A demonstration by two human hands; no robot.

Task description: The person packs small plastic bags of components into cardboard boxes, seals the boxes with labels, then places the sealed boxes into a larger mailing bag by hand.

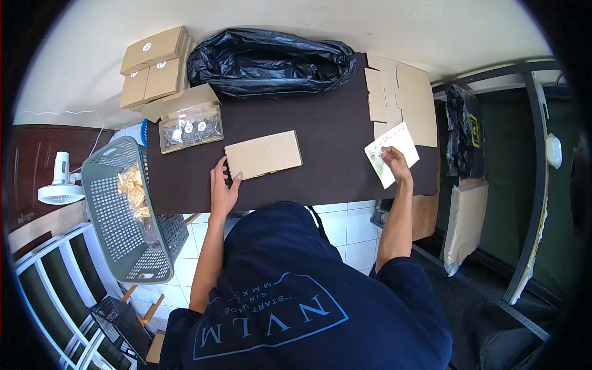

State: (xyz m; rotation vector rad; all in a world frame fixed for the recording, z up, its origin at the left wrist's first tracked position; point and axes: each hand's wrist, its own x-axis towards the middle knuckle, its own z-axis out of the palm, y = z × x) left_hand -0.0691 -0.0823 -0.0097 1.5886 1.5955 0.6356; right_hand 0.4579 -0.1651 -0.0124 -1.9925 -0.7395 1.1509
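A closed brown cardboard box [264, 155] lies on the dark table in front of me. My left hand [223, 188] grips its near left corner, thumb on the lid and fingers along the side. On the right, a white sheet of small round stickers [377, 148] rests on the table, partly over flat cardboard. My right hand [396, 163] is over this sheet, thumb and fingertips pinched together at the stickers. Whatever is between those fingertips is too small to make out.
An open box [190, 143] with dark-filled clear packets stands left, before stacked closed boxes [154, 52]. A black plastic bag [271, 61] lies at the back. Flat cardboard blanks [416, 102] lie back right. A grey basket [111, 216] stands left of the table.
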